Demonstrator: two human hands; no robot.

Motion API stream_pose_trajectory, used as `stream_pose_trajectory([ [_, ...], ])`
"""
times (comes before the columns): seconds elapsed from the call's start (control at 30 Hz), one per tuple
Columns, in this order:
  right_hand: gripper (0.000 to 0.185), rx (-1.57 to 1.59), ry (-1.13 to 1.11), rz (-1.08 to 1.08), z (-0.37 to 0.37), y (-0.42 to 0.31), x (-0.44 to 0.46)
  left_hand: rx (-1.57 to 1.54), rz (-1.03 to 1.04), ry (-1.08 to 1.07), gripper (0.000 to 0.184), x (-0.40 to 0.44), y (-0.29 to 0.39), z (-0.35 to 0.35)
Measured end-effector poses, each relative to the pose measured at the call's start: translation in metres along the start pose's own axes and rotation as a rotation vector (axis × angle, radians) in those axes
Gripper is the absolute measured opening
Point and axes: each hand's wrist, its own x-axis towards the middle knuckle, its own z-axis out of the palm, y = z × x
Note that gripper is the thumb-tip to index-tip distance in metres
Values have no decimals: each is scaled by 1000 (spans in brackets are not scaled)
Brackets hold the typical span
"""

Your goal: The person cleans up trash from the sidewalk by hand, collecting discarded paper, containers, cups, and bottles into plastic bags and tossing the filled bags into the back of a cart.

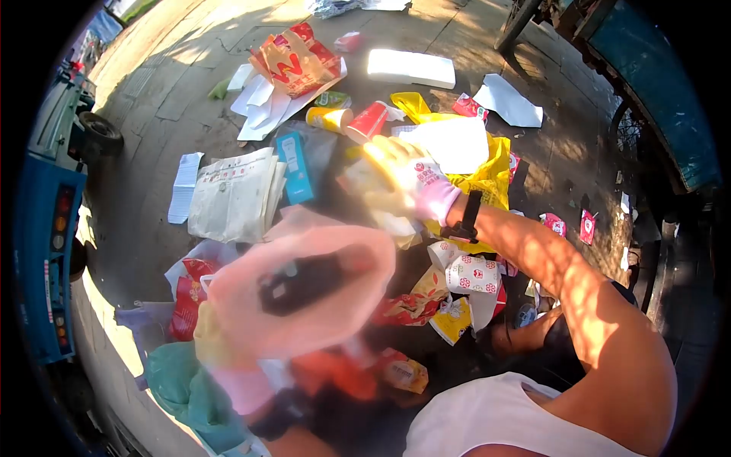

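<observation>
A pinkish translucent plastic bag is held up in front of me, its mouth wide and facing me, with dark and white bits visible inside. My left hand, in a pale yellow glove with a pink cuff, grips the bag's left side; its fingers are partly hidden. Over the middle of the litter reaches my right hand, gloved likewise, a dark watch on the wrist. Glare and blur smear its fingers. Close by are a red paper cup, a yellow plastic bag and a blurred pale wrapper.
Paper litter covers the pavement: a printed paper bag, folded newspaper, a blue box, a white foam block and a patterned cup. A green bag lies lower left. Blue vehicles flank both sides.
</observation>
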Motion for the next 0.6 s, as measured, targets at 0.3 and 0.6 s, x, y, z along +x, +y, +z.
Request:
stream_pose_trajectory([
  [0.3,83,-93,-463,504,55,119,-140,-317,-220,21,26,7,7,15],
  [0.6,30,550,-321,480,-10,178,-102,-122,-151,-28,27,0,29,16],
])
